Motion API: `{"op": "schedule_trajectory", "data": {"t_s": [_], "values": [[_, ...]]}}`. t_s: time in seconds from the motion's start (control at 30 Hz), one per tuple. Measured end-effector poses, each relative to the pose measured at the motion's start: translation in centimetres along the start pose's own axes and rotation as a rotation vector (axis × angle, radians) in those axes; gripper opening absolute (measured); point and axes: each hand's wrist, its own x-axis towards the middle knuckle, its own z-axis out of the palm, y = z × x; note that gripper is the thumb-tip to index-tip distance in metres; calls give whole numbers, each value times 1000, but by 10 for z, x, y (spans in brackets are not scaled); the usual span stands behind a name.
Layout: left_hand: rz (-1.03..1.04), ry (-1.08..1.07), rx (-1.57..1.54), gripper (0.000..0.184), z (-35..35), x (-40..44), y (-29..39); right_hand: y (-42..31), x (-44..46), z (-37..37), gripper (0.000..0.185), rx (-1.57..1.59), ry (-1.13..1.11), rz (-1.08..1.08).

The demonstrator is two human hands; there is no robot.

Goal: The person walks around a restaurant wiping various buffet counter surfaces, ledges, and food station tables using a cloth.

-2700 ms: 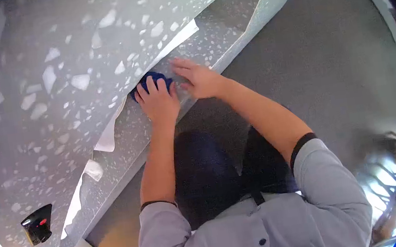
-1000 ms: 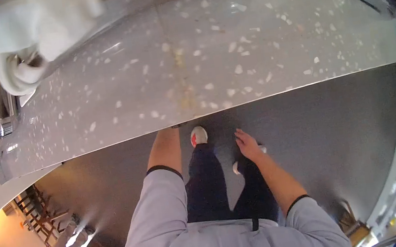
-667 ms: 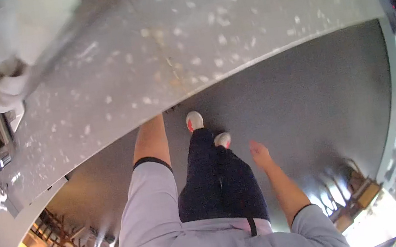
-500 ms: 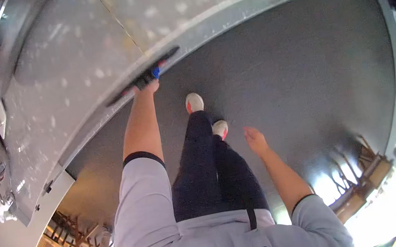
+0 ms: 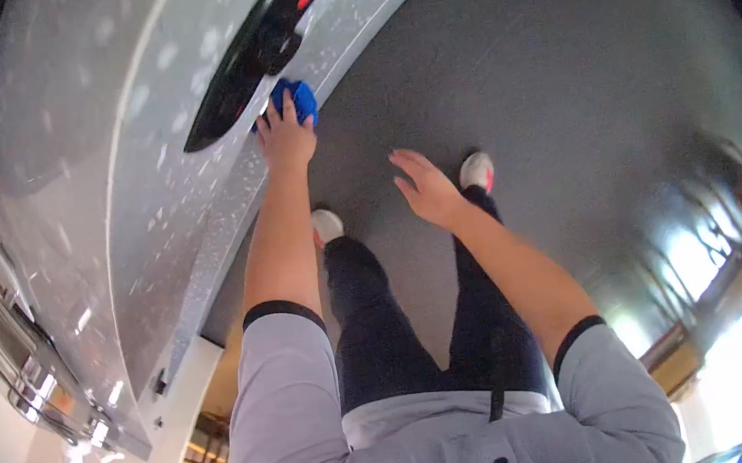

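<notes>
My left hand (image 5: 286,140) presses a bunched blue cloth (image 5: 301,100) against the edge of a grey speckled surface (image 5: 141,121). Its fingers lie over the cloth. Just above the cloth, on that surface, is a long black object (image 5: 259,54) with a red spot. Off to the right, my right hand (image 5: 426,189) hangs over the dark floor with its fingers apart and nothing in it.
Shiny metal parts (image 5: 5,336) stand at the left edge. Below them is a pale white panel (image 5: 183,401). Wooden furniture (image 5: 678,360) and bright light are at the lower right. My two light shoes are on the grey floor (image 5: 559,94).
The blue cloth under my left hand now shows more fully, and the black object has come into clear view above it. My right hand has moved up and left, its fingers more spread.
</notes>
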Motion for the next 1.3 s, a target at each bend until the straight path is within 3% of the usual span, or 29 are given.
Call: {"op": "schedule_trajectory", "data": {"t_s": [0.13, 0.2, 0.4, 0.53, 0.73, 0.77, 0.87, 0.9, 1.0, 1.3], "values": [[248, 175, -9, 79, 12, -4, -25, -46, 60, 77, 49, 17, 158, -104], [379, 214, 12, 77, 14, -2, -42, -60, 91, 108, 51, -142, 248, -236], [719, 383, 76, 82, 50, 28, -105, -68, 161, 166, 51, -261, 426, -390], [734, 367, 76, 87, 37, 17, -117, -57, 179, 185, 51, -247, 370, -517], [828, 360, 8, 87, 22, 55, -103, -51, 208, 171, 46, -260, 585, -585], [842, 415, -19, 85, 25, 62, -99, -51, 217, 168, 45, -304, 623, -599], [832, 521, -93, 73, 18, 62, -77, -43, 232, 153, 47, -206, 435, -583], [828, 579, -43, 82, 34, 70, -83, -36, 238, 155, 47, -233, 481, -627], [785, 685, -36, 82, 45, 71, -80, -34, 241, 161, 47, -347, 671, -705], [771, 671, -124, 74, 39, 77, -86, -34, 253, 165, 48, -398, 654, -711]]}}
